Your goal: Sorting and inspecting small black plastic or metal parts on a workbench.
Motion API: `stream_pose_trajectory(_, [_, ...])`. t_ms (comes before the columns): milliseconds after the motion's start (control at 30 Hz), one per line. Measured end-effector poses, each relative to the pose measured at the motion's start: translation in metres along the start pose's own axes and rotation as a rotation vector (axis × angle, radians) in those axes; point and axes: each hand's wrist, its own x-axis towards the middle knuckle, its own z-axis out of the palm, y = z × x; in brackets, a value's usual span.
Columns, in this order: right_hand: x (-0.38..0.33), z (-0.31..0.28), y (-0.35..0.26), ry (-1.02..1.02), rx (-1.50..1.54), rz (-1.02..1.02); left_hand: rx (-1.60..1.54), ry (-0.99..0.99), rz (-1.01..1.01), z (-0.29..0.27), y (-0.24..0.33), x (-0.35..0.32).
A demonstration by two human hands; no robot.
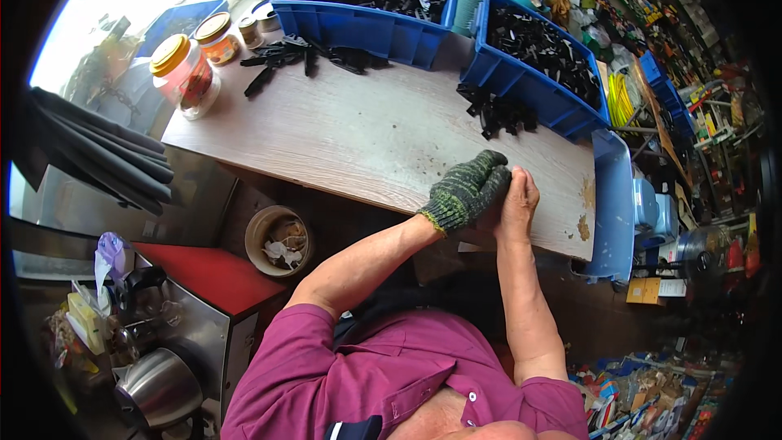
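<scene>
My left hand (pixel 466 192) wears a dark green knit glove with a yellowish cuff. My right hand (pixel 517 205) is bare. Both meet above the table's front edge, right of its middle, with fingers curled inward and touching. Anything between them is hidden from this side. Just beyond my hands lies a small heap of short black pieces (pixel 501 114), in front of a blue bin (pixel 525 90) full of similar parts. A second pile, of longer black pieces (pixel 277 57), rests farther left by another full blue bin (pixel 366 27).
Lidded jars (pixel 186 85) stand at the wooden table's (pixel 326 126) left end. A light blue bin (pixel 612 204) hangs by its right edge. Below on the left are a waste bucket (pixel 278 240), a red-topped cabinet (pixel 208 275) and a metal kettle (pixel 159 387).
</scene>
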Motion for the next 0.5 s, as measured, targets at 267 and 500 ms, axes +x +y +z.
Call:
stream_pose_trajectory(267, [0.04,-0.043,-0.037,0.31,0.139,0.267,0.964,0.339,-0.004,-0.172,-0.045,0.079])
stream_pose_trajectory(500, [0.09,-0.085,-0.066,0.647,0.045,0.161,1.177,0.249,0.133,-0.194,-0.073,0.071])
